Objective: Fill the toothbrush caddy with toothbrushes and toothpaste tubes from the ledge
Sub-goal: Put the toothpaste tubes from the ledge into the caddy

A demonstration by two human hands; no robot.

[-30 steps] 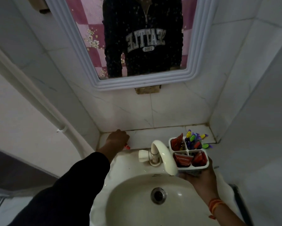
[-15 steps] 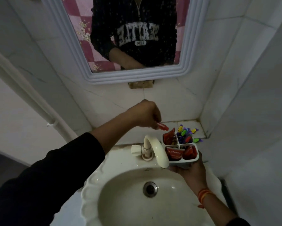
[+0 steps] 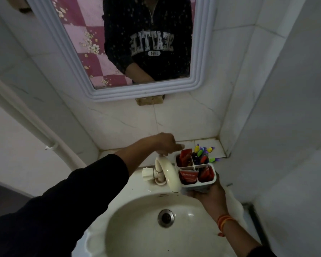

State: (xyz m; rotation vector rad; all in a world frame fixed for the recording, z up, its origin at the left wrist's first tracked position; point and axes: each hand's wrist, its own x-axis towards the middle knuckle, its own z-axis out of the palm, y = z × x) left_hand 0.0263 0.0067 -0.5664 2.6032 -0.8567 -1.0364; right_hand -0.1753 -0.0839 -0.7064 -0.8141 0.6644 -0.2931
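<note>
My right hand (image 3: 208,196) holds the white four-compartment caddy (image 3: 214,176) from below, over the sink's back right corner. Colourful toothbrushes (image 3: 200,154) fill its far right compartment. Red toothpaste tubes stand in the other three: a Colgate tube (image 3: 188,176) near left, another tube (image 3: 205,173) near right, and a third tube (image 3: 185,155) far left. My left hand (image 3: 165,143) hovers just left of the caddy, its fingertips stretched out right above the far left tube with nothing in them. The tiled ledge (image 3: 214,145) lies behind the caddy.
A cream faucet (image 3: 168,173) curves up right beside the caddy's left side. Below is the sink basin (image 3: 137,229) with its metal drain (image 3: 166,217). A framed mirror (image 3: 143,91) hangs above; tiled walls close in at the right, and a white pipe (image 3: 50,143) runs down the left.
My left hand carried a small red tube from the left end of the ledge to the caddy and let it go in the far left compartment. The caddy stayed in my right hand.
</note>
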